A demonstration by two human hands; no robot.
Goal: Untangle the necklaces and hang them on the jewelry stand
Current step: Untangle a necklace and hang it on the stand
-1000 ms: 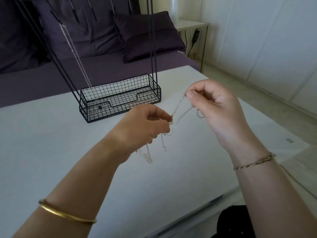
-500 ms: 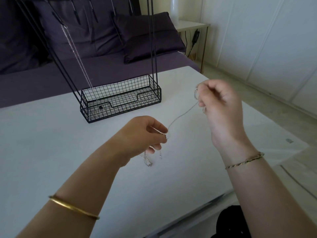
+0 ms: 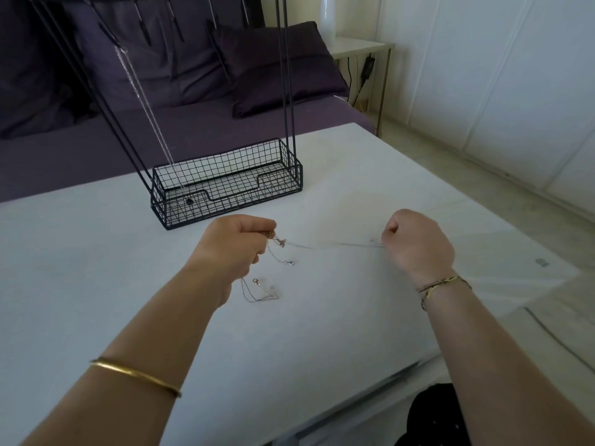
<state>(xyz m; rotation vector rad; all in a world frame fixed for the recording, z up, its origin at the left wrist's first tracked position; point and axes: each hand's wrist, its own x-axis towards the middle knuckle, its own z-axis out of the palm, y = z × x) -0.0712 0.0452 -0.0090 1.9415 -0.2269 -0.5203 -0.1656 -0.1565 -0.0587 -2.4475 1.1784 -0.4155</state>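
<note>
Since half a second ago both hands have dropped nearer the white table and drawn apart, stretching one thin silver chain almost straight between them. My right hand is closed in a fist on its end; my left hand pinches the knotted cluster, with fine clasped tails trailing onto the table below. I'd judge a slow, light pull best here, since links this fine kink or cinch the knot. Behind stands the black wire jewelry stand, its mesh basket rigid, one pale chain already hanging.
</note>
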